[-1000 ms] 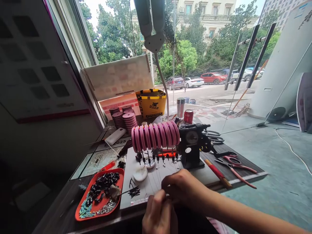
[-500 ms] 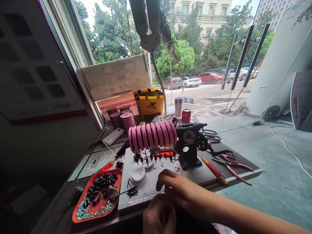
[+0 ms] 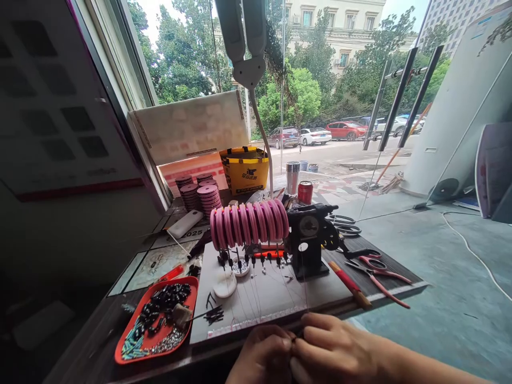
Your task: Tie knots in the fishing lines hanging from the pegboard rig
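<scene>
While fittings (image 3: pixel 263 259) hang below pink spools (image 3: pixel 256 221), loose black beads (image 3: pixel 176 294) remain; I see left hand (image 3: pixel 264 348) and right hand (image 3: pixel 334 344) pressed together, contents hidden.

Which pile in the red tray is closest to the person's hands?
The silvery pile, at the near right of the red tray, toward the left hand. The black beads lie farther back; the turquoise tubes lie farther left.

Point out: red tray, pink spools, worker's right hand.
Red tray (image 3: pixel 193 300), head view: right-hand wall.
Pink spools (image 3: pixel 253 224), head view: rim of a middle spool.
Right hand (image 3: pixel 335 344), head view: back of the hand.
</scene>
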`<state>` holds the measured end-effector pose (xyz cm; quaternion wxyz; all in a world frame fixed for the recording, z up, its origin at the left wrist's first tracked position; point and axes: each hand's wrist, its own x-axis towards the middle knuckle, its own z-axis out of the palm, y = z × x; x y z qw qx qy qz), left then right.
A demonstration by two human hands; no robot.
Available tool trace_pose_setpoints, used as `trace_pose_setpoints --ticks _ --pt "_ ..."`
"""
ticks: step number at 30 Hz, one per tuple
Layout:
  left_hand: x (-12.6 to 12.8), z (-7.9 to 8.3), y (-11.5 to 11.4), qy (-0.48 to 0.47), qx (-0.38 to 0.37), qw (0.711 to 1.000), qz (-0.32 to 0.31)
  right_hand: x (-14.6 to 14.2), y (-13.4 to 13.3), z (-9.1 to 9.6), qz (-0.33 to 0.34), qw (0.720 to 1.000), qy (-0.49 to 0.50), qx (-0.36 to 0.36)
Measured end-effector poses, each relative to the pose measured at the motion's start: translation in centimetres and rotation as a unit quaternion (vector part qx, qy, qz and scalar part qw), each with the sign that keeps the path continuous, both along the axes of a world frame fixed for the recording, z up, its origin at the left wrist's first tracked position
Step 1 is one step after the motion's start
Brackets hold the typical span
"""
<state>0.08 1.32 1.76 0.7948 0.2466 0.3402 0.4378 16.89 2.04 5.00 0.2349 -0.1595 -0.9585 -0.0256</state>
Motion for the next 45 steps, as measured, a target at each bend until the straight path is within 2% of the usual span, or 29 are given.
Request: trace_pose_setpoints --ticks 2,5,10,13,15,19,22,25,28,30,32,37,42,44,45 --pt "0.2 0.0 -0.1 -0.005 -0.012 1.0 0.0 0.1 0.0 -0.5 0.017 1.0 0.019 0.003" --pt "0.3 0.1 0.0 0.003 -0.009 1.0 0.003 0.3 -0.3 -0.1 0.022 1.0 0.018 0.009" --pt "0.4 0.2 0.1 0.077 0.075 0.993 0.041 0.3 -0.7 0.4 0.013 1.0 -0.025 -0.008" --pt "0.4 0.5 0.0 0.156 0.147 0.975 0.067 -0.1 -0.5 -0.4 0.017 0.998 -0.011 -0.056" --pt "0.2 1.1 0.0 0.222 0.193 0.954 0.06 -0.3 -0.3 -0.6 0.026 0.994 0.013 -0.105" --pt "-0.4 2.7 0.3 0.314 0.241 0.918 -0.035 -0.4 -0.5 1.1 0.037 0.972 0.038 -0.23" --pt "-0.8 3.0 0.5 0.329 0.284 0.898 -0.064 -0.4 -0.8 3.0 0.023 0.942 0.055 -0.331" --pt "-0.9 2.2 0.3 0.321 0.304 0.897 -0.013 -0.6 -0.5 3.7 -0.007 0.894 0.109 -0.435" --pt "-0.5 1.4 0.0 0.321 0.319 0.891 0.038 -0.9 0.1 3.1 -0.046 0.814 0.219 -0.535" --pt "-0.2 1.1 -0.2 0.307 0.316 0.895 0.07 -1.1 0.6 2.5 -0.039 0.753 0.286 -0.591" --pt "0.0 1.0 -0.3 0.288 0.297 0.905 0.095 -1.3 0.9 2.2 -0.023 0.713 0.322 -0.622" --pt "0.3 1.4 -0.2 0.274 0.266 0.916 0.123 -1.6 1.2 2.5 -0.028 0.692 0.348 -0.631" --pt "0.4 1.3 -0.2 0.246 0.174 0.95 0.084 -1.7 1.3 2.4 -0.036 0.652 0.385 -0.652" --pt "0.6 0.9 -0.3 0.27 0.214 0.932 0.116 -1.7 1.4 2.2 -0.038 0.639 0.393 -0.66" --pt "0.8 0.6 -0.5 0.308 0.266 0.901 0.152 -1.7 1.4 2.1 -0.041 0.635 0.395 -0.663"
